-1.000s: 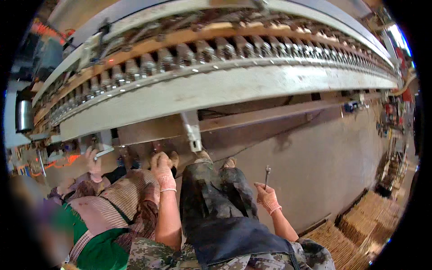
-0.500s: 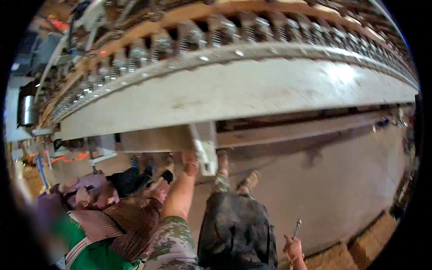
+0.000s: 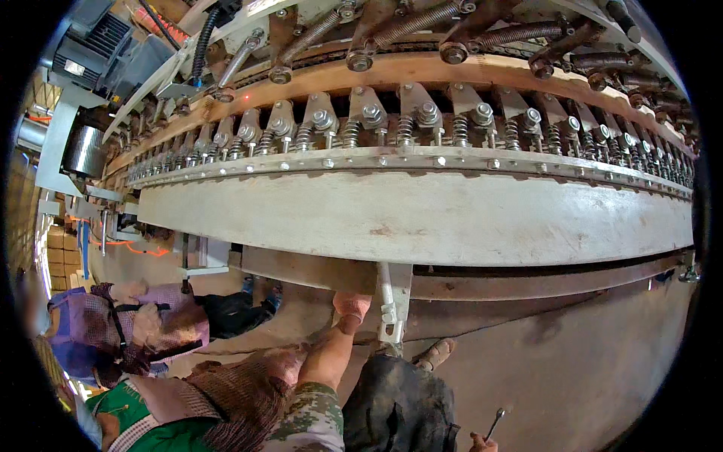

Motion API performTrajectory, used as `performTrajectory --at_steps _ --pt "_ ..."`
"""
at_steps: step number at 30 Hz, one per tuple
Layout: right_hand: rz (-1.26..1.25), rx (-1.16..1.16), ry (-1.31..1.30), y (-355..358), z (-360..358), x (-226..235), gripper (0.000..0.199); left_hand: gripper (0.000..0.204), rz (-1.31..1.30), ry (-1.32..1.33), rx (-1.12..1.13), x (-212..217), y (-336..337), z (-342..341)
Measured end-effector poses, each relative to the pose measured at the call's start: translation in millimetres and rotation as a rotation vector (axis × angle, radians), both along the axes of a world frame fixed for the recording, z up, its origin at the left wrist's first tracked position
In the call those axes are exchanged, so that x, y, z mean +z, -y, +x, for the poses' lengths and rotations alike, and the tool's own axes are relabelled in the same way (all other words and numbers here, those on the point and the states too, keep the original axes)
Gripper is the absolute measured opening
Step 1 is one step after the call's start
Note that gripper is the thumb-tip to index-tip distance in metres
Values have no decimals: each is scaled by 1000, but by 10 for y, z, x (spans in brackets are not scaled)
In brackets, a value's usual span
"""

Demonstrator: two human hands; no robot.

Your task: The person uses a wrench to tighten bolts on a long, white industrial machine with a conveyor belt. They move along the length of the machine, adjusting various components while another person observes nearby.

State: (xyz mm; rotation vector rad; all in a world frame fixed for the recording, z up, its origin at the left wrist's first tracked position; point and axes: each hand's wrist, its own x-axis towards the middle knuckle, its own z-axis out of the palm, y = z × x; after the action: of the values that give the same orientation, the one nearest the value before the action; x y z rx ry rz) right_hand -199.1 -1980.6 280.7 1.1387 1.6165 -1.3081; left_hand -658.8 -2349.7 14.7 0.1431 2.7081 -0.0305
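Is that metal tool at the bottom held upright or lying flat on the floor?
Held roughly upright, tilted slightly. The right hand grips the thin metal tool at its lower end, its tip pointing up above the concrete floor.

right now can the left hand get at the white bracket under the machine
Probably yes: the left hand is already up under the beam, right beside the white bracket, with nothing visible between them.
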Motion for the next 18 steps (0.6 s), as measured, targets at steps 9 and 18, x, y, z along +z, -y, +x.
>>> performTrajectory --at_steps 9,18 --pt "-32 -178 166 -225 288 -281 36 29 -145 34 49 228 81 228" --pt "-73 -174 93 -345 542 -609 40 32 -179 -129 -12 503 -42 273"
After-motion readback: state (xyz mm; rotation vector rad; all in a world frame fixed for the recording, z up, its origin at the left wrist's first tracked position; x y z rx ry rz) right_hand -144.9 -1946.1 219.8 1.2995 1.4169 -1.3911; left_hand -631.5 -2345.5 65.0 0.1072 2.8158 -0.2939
